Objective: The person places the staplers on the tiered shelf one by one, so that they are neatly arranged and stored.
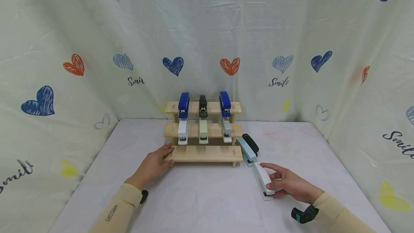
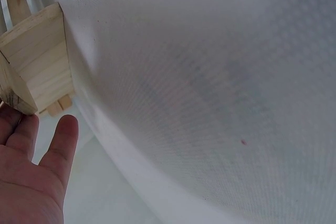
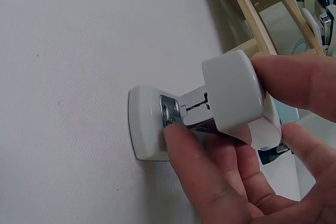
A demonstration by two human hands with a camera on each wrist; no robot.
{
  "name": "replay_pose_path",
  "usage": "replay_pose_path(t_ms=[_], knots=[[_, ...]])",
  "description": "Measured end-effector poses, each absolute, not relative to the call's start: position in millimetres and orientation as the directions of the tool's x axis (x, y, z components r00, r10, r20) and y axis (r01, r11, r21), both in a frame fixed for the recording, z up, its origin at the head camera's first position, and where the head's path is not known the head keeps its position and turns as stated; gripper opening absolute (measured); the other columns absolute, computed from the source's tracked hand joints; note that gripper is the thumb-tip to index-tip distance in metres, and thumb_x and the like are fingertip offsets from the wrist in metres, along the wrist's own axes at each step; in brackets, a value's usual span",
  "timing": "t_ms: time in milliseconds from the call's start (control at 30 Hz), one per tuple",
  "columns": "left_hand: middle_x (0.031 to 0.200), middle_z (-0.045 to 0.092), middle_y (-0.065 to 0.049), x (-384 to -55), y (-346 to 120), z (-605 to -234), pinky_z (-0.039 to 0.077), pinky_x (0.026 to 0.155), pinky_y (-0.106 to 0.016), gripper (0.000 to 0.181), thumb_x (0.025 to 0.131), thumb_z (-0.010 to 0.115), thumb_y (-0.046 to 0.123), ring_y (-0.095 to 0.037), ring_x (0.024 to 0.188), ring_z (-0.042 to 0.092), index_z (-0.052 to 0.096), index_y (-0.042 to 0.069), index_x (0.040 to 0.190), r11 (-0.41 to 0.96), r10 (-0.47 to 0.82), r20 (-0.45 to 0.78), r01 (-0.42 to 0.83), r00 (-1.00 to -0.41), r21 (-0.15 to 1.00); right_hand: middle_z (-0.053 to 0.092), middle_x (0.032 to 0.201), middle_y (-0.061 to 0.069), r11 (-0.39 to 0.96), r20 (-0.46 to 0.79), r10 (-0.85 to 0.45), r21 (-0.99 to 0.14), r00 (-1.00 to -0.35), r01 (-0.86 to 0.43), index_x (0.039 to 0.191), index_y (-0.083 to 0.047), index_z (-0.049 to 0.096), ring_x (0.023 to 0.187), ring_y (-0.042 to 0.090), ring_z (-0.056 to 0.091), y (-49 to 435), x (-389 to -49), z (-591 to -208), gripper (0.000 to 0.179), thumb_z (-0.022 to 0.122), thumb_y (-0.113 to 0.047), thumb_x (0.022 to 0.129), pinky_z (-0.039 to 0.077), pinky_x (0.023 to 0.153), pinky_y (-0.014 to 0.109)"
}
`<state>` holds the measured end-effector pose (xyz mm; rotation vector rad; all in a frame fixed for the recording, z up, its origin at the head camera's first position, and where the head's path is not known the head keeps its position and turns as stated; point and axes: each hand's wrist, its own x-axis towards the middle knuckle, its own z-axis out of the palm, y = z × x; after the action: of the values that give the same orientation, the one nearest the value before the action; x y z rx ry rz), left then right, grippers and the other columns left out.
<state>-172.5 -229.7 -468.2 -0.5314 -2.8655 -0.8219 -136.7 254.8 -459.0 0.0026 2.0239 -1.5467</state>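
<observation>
A stepped wooden rack (image 1: 207, 154) with three tiers stands toward the back of the table. My left hand (image 1: 156, 163) holds the left end of its lowest tier; in the left wrist view, fingers (image 2: 22, 135) reach round the wood's corner. My right hand (image 1: 288, 182) grips a white stapler (image 3: 233, 90) by its sides on the table, right of the rack. Its front end points toward me, and a finger (image 3: 184, 140) lies by the metal plate on its base. Just behind it lie a light blue stapler (image 1: 247, 150) and a black stapler (image 1: 250, 143).
On the top tier are a blue stapler (image 1: 183, 103), a black one (image 1: 203, 105) and another blue one (image 1: 225, 103). The middle tier bears a white stapler (image 1: 182, 129), a pale green one (image 1: 203, 129) and a grey one (image 1: 227, 128). A heart-printed curtain (image 1: 207, 35) surrounds the table.
</observation>
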Motion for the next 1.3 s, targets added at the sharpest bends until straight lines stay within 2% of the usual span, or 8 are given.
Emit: replay_pose_path(t_ms=[667,1300], knots=[[0.151,0.044,-0.017,-174.1,-230.3,-471.9,0.037,0.109,-0.053,0.057,0.093,0.074,0.022,-0.037,0.139,0.039,0.054,-0.003,0.141,0.795,0.289,0.173,0.337,-0.942,0.504,0.052,0.120,0.022,0.204,-0.439,-0.380,-0.898,-0.814,0.389,0.157,-0.010,0.026,0.097,0.032,0.062,263.2,-136.0,-461.1,0.082,0.072,-0.007,0.090,0.058,0.084,0.050],[0.150,0.045,-0.017,-174.8,-232.2,-473.2,0.037,0.109,-0.053,0.058,0.093,0.074,0.023,-0.036,0.139,0.040,0.055,-0.002,0.140,0.797,0.293,0.187,0.347,-0.938,0.494,0.049,0.123,0.022,0.209,-0.413,-0.396,-0.910,-0.820,0.358,0.156,-0.013,0.029,0.102,0.031,0.059,257.3,-138.8,-439.0,0.078,0.072,-0.009,0.091,0.057,0.086,0.050]])
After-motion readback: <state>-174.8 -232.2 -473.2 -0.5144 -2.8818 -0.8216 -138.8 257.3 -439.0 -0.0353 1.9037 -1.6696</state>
